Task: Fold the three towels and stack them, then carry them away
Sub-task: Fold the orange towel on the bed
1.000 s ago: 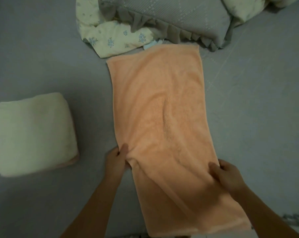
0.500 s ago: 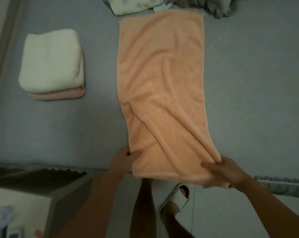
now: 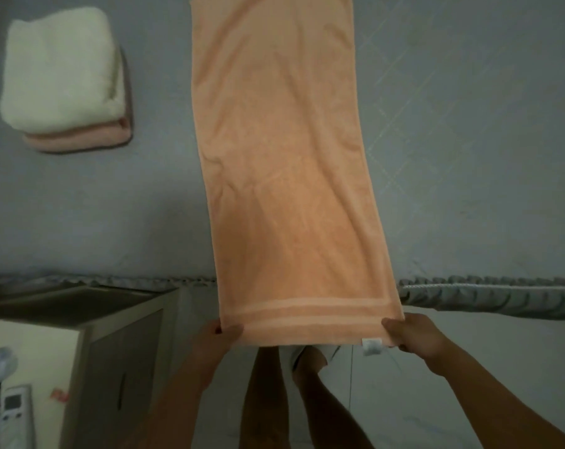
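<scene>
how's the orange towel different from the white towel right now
The orange towel lies spread out long and flat; the white towel is folded into a thick block. The orange one is gripped at its near corners by the left hand and right hand; the white one rests untouched atop a folded pink towel. Both lie on the grey bed.

Dim, flat indoor light (soft blur throughout), edges warped

Orange towel (image 3: 284, 163) spread flat lengthwise; white towel (image 3: 59, 68) folded atop pink towel (image 3: 80, 139).

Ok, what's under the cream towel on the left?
A folded pink towel lies under the cream towel; only its near and right edges show. The rest is covered, so anything else beneath can't be seen.
</scene>
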Demonstrator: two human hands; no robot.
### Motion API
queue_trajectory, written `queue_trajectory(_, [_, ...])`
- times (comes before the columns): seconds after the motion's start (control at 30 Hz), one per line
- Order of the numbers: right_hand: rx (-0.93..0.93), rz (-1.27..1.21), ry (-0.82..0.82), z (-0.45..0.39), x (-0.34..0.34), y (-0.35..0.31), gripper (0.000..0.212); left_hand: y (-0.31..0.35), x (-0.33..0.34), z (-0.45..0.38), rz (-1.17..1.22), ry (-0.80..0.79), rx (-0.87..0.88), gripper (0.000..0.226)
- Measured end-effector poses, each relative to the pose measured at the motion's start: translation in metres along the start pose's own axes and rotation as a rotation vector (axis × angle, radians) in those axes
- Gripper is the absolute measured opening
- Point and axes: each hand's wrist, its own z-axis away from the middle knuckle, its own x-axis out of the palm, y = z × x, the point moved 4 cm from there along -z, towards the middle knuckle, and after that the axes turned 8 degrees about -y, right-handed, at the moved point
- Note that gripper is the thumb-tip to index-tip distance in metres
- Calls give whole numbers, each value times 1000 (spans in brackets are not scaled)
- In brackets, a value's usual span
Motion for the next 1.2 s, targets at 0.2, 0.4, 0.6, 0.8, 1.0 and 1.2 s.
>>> queue_trajectory(0.2, [-65,-99,-102,37,4,-33,28,-8,-34,32,60,-25,-201,32])
queue_trajectory(0.4, [-294,-388,-40,86,-14,-102,43,84,-57,63,179,-142,-34,19])
queue_trajectory(0.6, [-373,-553,-153,73,-31,-225,29,229,-80,55,317,-163,210,27])
queue_trajectory(0.8, [-416,-393,-231,8,-54,-345,36,353,-101,-12,35,-167,364,42])
queue_trajectory(1.0, [-378,220,296,-54,-69,-443,29,451,-116,-83,-196,125,518,22])
queue_trajectory(1.2, [-562,32,484,-90,-98,-545,40,556,-136,-130,-151,283,657,30])
